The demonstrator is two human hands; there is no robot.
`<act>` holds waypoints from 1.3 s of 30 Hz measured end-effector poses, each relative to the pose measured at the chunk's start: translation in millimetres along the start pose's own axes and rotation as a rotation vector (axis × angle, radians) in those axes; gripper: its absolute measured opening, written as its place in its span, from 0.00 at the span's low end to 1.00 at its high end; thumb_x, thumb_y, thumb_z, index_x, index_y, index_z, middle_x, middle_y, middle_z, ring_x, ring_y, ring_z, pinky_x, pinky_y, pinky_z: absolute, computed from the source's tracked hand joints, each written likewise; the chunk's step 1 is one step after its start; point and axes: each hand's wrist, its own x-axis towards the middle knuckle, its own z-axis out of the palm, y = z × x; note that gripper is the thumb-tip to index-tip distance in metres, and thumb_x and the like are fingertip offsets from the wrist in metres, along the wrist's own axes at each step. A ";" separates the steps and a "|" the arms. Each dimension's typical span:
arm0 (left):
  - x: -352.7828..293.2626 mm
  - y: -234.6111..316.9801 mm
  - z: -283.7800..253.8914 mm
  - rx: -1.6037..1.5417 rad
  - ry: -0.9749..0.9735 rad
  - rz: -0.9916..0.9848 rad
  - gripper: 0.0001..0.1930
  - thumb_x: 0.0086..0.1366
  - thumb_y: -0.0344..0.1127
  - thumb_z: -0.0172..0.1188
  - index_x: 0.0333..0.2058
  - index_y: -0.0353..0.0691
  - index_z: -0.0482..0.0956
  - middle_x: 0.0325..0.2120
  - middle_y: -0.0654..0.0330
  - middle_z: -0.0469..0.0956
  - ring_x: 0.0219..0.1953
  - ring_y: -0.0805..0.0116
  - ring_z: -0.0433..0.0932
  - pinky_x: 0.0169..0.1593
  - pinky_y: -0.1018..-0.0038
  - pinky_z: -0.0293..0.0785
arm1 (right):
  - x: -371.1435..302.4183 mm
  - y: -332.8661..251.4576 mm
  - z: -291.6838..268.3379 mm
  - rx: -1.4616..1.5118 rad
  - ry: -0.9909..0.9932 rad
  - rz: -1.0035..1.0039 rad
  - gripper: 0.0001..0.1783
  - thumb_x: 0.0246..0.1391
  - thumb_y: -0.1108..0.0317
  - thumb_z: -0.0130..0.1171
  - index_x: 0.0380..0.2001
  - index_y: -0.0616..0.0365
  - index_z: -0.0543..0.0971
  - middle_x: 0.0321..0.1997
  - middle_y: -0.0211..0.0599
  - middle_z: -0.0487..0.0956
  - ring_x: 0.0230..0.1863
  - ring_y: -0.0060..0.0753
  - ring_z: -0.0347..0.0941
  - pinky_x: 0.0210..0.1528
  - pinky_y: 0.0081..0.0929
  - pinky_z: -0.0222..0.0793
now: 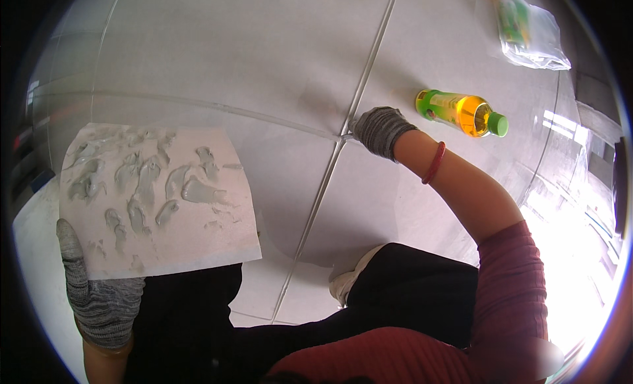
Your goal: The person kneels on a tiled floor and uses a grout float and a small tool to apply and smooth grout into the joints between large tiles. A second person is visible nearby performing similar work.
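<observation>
My left hand (105, 305), in a grey knitted glove, grips the near left corner of a pale flat sheet (231, 242), thumb on top and the other fingers beneath. Smears and lumps of grey paste (146, 179) cover much of its upper face. Out ahead, my right hand (381, 132), gloved alike, is closed down by the spot where the floor's joint lines (372, 54) cross. A small pale tip pokes out by its fingers at the joint; what they hold is mostly hidden. A red bracelet (434, 163) circles my right wrist.
Beyond my right hand a green-capped bottle (471, 115) with yellow-orange liquid lies on its side. Farther off at the upper right is a clear plastic bag (537, 37) with something green inside. Large grey tiles (231, 47) form the floor. My shoe (349, 278) stands near the joint.
</observation>
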 end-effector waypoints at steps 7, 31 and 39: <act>-2.8 1.8 -0.8 0.005 0.047 -0.023 0.49 0.52 0.26 0.68 0.66 0.39 0.43 0.59 0.46 0.63 0.59 0.57 0.67 0.62 0.67 0.63 | 1.9 0.0 3.0 -0.054 -0.014 -0.013 0.09 0.40 0.78 0.61 0.29 0.60 0.81 0.28 0.44 0.81 0.32 0.44 0.80 0.28 0.39 0.75; 4.7 9.5 1.8 0.063 0.078 0.039 0.49 0.52 0.26 0.68 0.66 0.41 0.43 0.59 0.48 0.62 0.58 0.58 0.68 0.61 0.66 0.66 | -10.1 -28.0 -24.8 -0.004 -0.154 0.150 0.15 0.38 0.74 0.67 0.34 0.56 0.82 0.34 0.42 0.82 0.38 0.43 0.80 0.32 0.40 0.76; 10.1 7.6 10.7 -0.435 0.136 -0.165 0.48 0.52 0.25 0.68 0.66 0.42 0.44 0.59 0.47 0.62 0.58 0.59 0.68 0.60 0.66 0.67 | -14.8 -28.0 -19.8 -0.021 -0.118 0.149 0.16 0.37 0.72 0.68 0.36 0.55 0.82 0.37 0.41 0.82 0.41 0.42 0.80 0.34 0.39 0.77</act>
